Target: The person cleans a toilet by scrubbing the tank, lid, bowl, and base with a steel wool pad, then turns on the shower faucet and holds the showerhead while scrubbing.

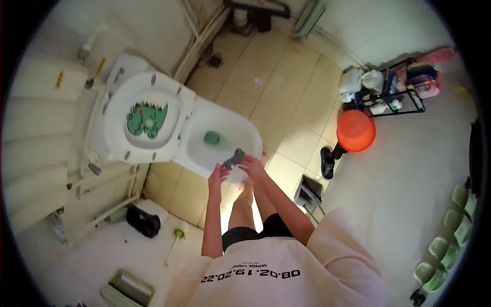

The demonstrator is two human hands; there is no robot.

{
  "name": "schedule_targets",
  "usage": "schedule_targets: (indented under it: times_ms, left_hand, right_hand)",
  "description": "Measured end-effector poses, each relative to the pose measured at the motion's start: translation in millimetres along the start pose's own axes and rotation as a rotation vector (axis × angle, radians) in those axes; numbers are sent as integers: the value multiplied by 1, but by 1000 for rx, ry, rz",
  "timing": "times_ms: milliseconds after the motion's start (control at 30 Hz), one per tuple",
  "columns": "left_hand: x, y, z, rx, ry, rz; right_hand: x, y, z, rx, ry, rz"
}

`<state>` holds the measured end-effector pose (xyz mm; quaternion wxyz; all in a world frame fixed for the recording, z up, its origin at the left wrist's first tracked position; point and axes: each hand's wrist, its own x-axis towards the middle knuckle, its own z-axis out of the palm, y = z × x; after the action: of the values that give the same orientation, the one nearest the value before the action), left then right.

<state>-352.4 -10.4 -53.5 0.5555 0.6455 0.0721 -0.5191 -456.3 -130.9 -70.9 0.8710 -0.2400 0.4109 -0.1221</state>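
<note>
In front of my body, both hands meet at a small, crumpled grey cloth point(235, 157) held above the front of the toilet bowl. The fingers of my right hand point(252, 167) are closed on its right side. My left hand point(219, 175) has its fingertips at the cloth's lower left edge, pinching it. Below the hands is the white toilet point(253, 134), with green-tinted water at the bottom of its bowl. Its raised lid point(115, 120) carries a green dinosaur sticker point(148, 120). The fine texture of the cloth is too small to make out.
An orange basin point(356, 130) stands at the right by black shoes point(327, 162) and a rack of bottles point(399, 87). A dustpan point(308, 192) is near my right leg. To the left are a toilet brush point(176, 240) and a black object point(143, 221). Green slippers point(445, 245) hang far right.
</note>
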Motion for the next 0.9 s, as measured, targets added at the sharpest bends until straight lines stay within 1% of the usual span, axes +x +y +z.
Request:
schedule_targets:
  times_ms: [67, 100, 267, 400, 433, 467, 500, 533, 600, 633, 667, 700, 733, 767, 900]
  left_hand:
    - [-6, 10, 19, 16, -38, 60]
    - [-13, 21, 31, 53, -57, 58]
    - [-30, 56, 93, 150, -175, 29]
    - [-31, 65, 157, 90, -260, 125]
    - [-27, 66, 172, 80, -262, 154]
    - [-21, 69, 188, 88, -260, 136]
    - [-14, 72, 202, 95, -254, 115]
    - [-8, 77, 218, 82, -247, 145]
    - [4, 85, 243, 103, -219, 125]
    - [11, 92, 254, 110, -260, 156]
    - [18, 97, 267, 103, -255, 184]
    - [24, 101, 278, 76, -212, 197]
    - [28, 106, 287, 46, -167, 208]
    - [38, 110, 291, 18, -163, 227]
    - [50, 143, 299, 51, -57, 279]
  right_hand:
    - [-14, -19, -9, -108, 17, 6]
    - [-22, -31, -13, -111, 10, -35]
    - [-58, -89, -34, -154, 3, -78]
    - [-67, -138, -64, -156, -24, -112]
    - [-68, -154, -70, -152, -46, -132]
    - [-68, -171, -76, -151, -73, -151]
    - [-57, -182, -89, -192, -46, -121]
    - [-57, -204, -93, -211, -70, -133]
    - [-58, -241, -102, -312, -69, -60]
    - [-50, -257, -112, -436, -102, -60]
    - [-41, -275, -123, -451, -122, -77]
    - [-32, -291, -129, -587, -93, -27]
    - [-23, -307, -135, -725, -61, 24]
    - [-13, -321, -140, -778, -45, 8]
    - [30, -379, -137, -817, -56, 9]
